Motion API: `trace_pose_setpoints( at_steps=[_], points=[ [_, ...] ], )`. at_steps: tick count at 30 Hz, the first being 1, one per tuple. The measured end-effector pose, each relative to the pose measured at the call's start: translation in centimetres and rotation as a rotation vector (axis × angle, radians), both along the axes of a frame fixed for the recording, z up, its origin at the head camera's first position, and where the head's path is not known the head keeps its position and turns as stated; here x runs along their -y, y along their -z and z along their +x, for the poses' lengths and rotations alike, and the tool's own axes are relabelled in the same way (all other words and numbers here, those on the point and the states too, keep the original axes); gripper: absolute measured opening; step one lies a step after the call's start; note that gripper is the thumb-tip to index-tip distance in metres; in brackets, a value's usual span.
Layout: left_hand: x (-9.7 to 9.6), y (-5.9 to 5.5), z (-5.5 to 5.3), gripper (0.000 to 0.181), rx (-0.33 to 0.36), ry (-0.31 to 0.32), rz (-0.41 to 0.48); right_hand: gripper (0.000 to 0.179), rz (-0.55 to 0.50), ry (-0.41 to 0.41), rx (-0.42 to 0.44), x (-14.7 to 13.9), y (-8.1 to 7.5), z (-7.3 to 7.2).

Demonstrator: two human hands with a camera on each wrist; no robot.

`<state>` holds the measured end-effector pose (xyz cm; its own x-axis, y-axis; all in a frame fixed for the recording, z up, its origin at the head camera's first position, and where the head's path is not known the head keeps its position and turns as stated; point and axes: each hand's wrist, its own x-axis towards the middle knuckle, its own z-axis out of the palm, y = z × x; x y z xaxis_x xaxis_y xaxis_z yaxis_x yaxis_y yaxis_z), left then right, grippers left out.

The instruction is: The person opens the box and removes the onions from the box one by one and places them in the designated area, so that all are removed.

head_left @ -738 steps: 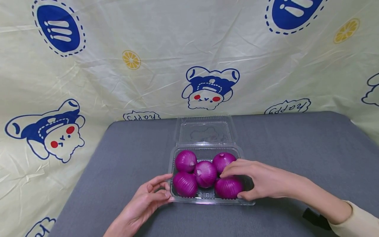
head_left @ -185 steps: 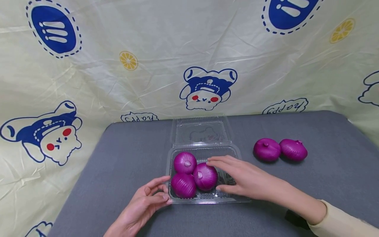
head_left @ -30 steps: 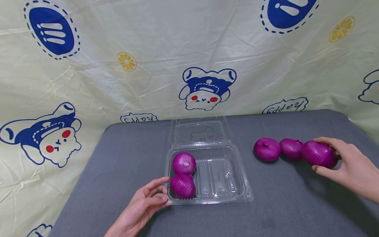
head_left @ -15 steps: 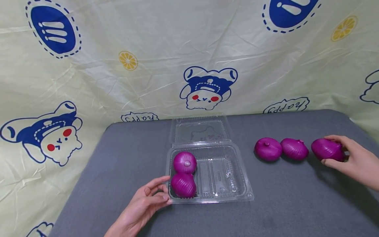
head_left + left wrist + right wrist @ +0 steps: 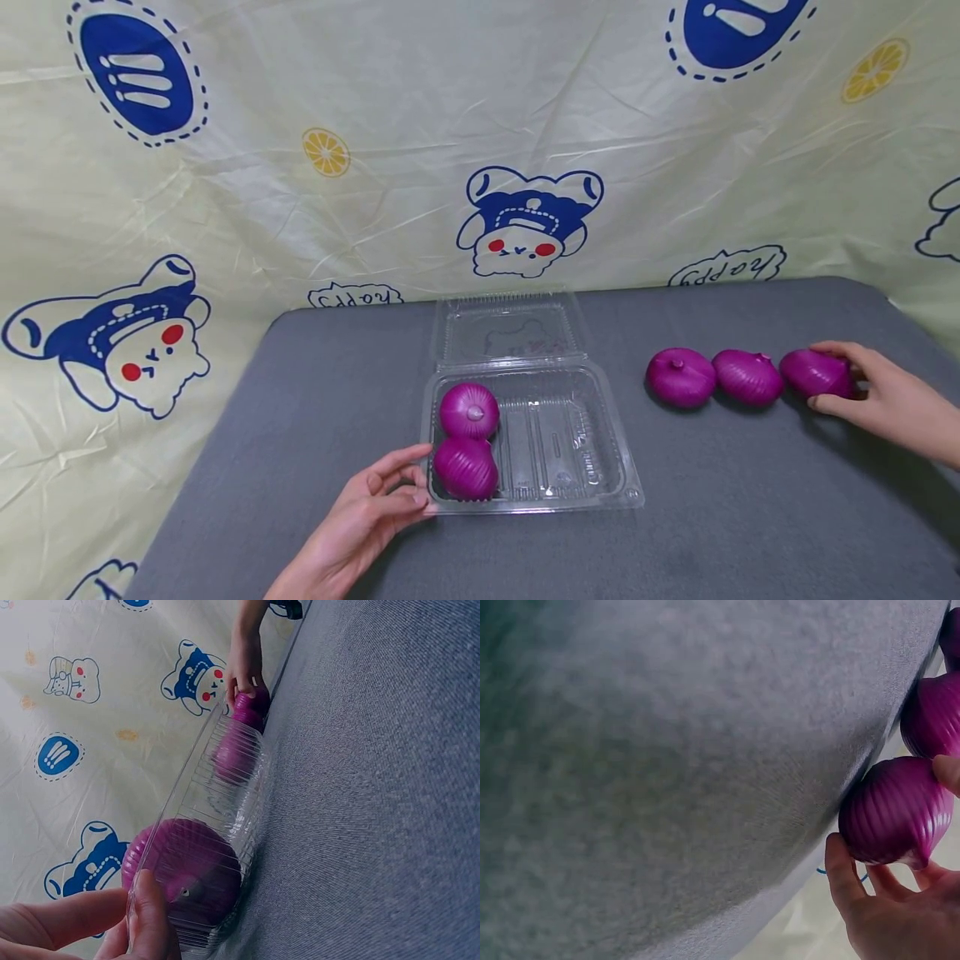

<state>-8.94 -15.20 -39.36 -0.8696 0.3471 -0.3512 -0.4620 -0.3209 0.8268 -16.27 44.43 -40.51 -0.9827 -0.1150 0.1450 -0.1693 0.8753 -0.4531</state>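
Observation:
In the head view, my right hand (image 5: pixel 888 404) grips a purple-red onion (image 5: pixel 816 373) at the right end of a row on the grey cloth. Two more onions lie to its left, a middle onion (image 5: pixel 748 377) and a left onion (image 5: pixel 680 377). My left hand (image 5: pixel 375 508) pinches the left rim of a clear plastic clamshell box (image 5: pixel 555 442). Inside it, along the left side, sit a back onion (image 5: pixel 468 411) and a front onion (image 5: pixel 466 469). The right wrist view shows thumb and fingers around the held onion (image 5: pixel 896 810), apparently at cloth level.
The box's hinged lid (image 5: pixel 510 329) lies folded back, away from me. Grey cloth (image 5: pixel 337 383) covers the table. A pale printed curtain (image 5: pixel 405 217) hangs along the back edge and sides.
Since 6.2 s ago, a third onion has left the box for the table. Over the last second my right hand carried it right, then lowered it beside the others. My left hand stays put.

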Motion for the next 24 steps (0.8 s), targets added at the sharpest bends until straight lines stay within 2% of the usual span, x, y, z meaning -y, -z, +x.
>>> trace_pose_setpoints(
  at_steps=[14, 24],
  points=[
    [0.12, -0.19, -0.13, 0.064, 0.034, -0.011, -0.017, 0.095, 0.035, 0.058, 0.103, 0.83, 0.14, -0.18],
    [0.14, -0.14, -0.12, 0.063, 0.018, -0.006, -0.015, 0.099, 0.028, 0.078, 0.111, 0.56, 0.11, 0.08]
  ],
)
